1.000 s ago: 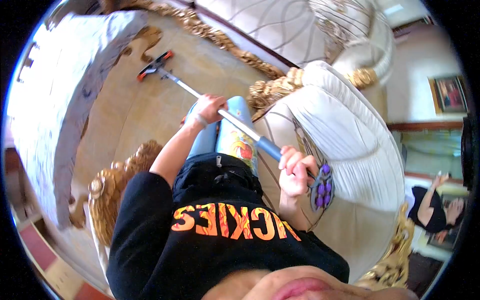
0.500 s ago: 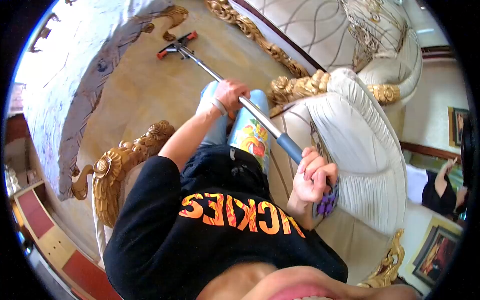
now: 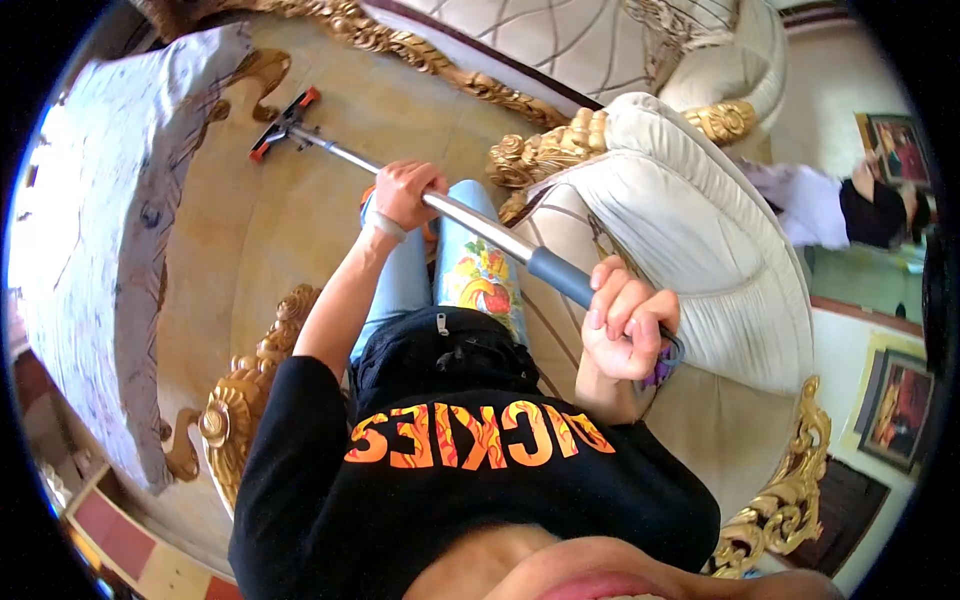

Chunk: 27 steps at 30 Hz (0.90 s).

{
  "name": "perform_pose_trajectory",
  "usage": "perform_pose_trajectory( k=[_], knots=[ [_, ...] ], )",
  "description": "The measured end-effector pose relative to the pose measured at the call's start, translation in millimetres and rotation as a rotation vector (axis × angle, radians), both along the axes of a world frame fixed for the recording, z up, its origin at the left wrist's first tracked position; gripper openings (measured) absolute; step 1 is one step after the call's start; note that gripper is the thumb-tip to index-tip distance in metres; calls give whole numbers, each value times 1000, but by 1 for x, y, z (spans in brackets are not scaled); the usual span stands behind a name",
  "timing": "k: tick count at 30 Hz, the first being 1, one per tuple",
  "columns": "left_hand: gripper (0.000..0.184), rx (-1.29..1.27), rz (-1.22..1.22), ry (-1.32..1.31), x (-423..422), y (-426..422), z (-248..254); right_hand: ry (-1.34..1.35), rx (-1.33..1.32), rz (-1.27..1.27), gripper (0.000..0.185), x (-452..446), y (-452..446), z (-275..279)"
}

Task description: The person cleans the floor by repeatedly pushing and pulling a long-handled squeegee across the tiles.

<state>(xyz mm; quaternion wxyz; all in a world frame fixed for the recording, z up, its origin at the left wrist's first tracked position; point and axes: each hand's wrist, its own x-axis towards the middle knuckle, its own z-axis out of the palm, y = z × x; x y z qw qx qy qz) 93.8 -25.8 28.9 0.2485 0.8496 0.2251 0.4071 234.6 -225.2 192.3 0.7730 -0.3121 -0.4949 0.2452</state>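
A long metal pole (image 3: 485,223) slants across the view, with a dark flat head (image 3: 284,127) with orange ends at its far end on the tan floor (image 3: 330,110). My left hand (image 3: 405,196) is closed around the middle of the pole, above my knees. Near the pole's other end is a blue-grey grip (image 3: 560,276), and my right hand (image 3: 628,320) is wrapped round its end. Behind my right wrist a purple and grey item (image 3: 662,368) shows in part; its link to the pole is hidden.
Cream armchair (image 3: 690,250) with gold carving is on the right; a carved gold armrest (image 3: 235,420) is on the left. A cloth-covered table (image 3: 110,260) stands at far left, a patterned sofa (image 3: 520,40) at the top. Another person (image 3: 840,208) is at the right, near framed pictures (image 3: 897,408).
The pole's head first moved up and right, then came back down and left across the floor. Both hands kept hold of the pole. The view has shifted, and the other person appears higher up.
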Motion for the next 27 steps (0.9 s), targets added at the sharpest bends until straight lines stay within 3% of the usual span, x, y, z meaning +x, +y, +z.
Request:
perform_pose_trajectory(
  k=[10, 12, 18, 27],
  knots=[
    [19, 4, 110, -22, -9, -14, 8, 11, -45, 15, 20, -10, -14, -1],
    [19, 77, 191, -93, -20, -6, -23, -27, -67, 61, 16, -10, -19, 3],
    [11, -40, 289, 203, -58, 37, -67, -228, -100, 204, 14, -6, -25, 23],
    [22, -118, 213, 294, -12, -4, -27, -271, 84, 120, 16, 58, -29, 69]
  ],
)
